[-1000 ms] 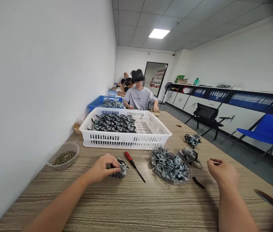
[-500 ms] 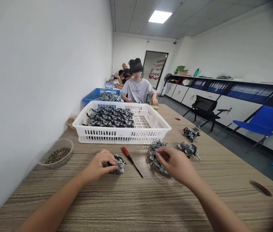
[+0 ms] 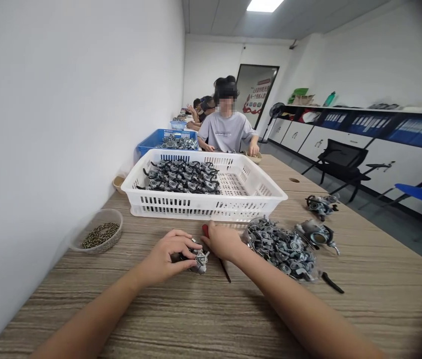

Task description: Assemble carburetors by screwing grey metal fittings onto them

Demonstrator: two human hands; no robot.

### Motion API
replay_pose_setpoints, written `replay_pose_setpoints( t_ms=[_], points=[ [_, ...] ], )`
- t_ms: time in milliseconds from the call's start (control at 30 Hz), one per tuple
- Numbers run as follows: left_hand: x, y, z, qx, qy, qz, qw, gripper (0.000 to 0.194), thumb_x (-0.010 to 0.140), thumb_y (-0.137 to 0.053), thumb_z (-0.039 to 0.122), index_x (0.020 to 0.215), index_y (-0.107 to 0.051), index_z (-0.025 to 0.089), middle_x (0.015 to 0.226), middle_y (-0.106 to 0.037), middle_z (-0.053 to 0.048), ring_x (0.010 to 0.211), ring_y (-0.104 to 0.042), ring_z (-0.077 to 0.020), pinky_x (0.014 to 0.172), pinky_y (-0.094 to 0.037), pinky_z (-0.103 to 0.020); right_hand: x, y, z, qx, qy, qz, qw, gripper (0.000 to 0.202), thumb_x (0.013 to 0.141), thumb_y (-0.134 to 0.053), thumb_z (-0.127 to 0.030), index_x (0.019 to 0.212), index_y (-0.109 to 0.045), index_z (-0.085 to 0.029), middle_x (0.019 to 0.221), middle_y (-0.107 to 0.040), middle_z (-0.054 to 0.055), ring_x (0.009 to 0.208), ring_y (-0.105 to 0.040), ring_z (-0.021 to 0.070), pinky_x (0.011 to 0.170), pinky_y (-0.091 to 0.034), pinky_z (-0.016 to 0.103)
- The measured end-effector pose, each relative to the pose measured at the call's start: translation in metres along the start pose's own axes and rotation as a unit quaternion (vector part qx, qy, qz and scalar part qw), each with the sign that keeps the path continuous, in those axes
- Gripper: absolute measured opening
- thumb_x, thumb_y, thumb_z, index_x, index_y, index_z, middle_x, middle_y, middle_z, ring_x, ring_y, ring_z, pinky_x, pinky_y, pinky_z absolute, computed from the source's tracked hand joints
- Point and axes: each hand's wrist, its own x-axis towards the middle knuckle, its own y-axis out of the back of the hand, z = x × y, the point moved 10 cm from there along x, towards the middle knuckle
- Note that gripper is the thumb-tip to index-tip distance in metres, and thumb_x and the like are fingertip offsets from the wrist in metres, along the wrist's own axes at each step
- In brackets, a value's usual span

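Note:
My left hand (image 3: 171, 252) pinches a small silver-and-black metal assembly (image 3: 201, 260) between thumb and fingers, low over the table. Just right of it, my right hand (image 3: 225, 242) has its fingers closed at the red handle of a screwdriver (image 3: 206, 230). The dark shaft slants out under the hand, its tip toward me. Part of the handle is hidden by the fingers. Beside my right forearm stands a clear bowl (image 3: 247, 236) heaped with small grey metal parts. A plastic bowl (image 3: 121, 232) of small brass-coloured screws sits at the left.
A white slotted crate (image 3: 203, 207) with rows of black-and-silver assemblies stands ahead, a blue crate (image 3: 147, 144) behind it. Two larger metal assemblies (image 3: 317, 234) and a black curved piece (image 3: 332, 282) lie right. A person (image 3: 225, 127) sits across the table.
My right hand has left the bowl of metal parts and moved left onto the screwdriver handle. My left hand still holds the assembly. The view has shifted somewhat.

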Motion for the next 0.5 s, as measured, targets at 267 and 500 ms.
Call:
replay_pose_setpoints(
  t_ms=[267, 500],
  points=[
    [-0.003, -0.005, -0.010, -0.046, 0.078, -0.013, 0.996, 0.010, 0.095, -0.085, 0.033, 0.099, -0.085, 0.024, 0.124, -0.085, -0.007, 0.133, -0.062, -0.0286, 0.109, -0.055, -0.045, 0.009, -0.014, -0.005, 0.005, 0.037, 0.005, 0.999, 0.040, 0.111, -0.050, -0.040, 0.136, -0.055, -0.010, 0.111, -0.079, 0.024, 0.107, -0.079, 0.0369, 0.086, -0.057, 0.042],
    [-0.004, -0.007, -0.015, -0.081, 0.104, -0.005, 0.991, 0.014, 0.090, -0.090, 0.032, 0.100, -0.087, 0.023, 0.115, -0.086, -0.009, 0.121, -0.061, -0.0266, 0.104, -0.054, -0.040, 0.013, -0.018, -0.009, 0.007, 0.055, 0.009, 0.998, 0.036, 0.114, -0.039, -0.040, 0.136, -0.050, -0.013, 0.103, -0.080, 0.018, 0.099, -0.080, 0.0365, 0.081, -0.055, 0.043]
  ],
)
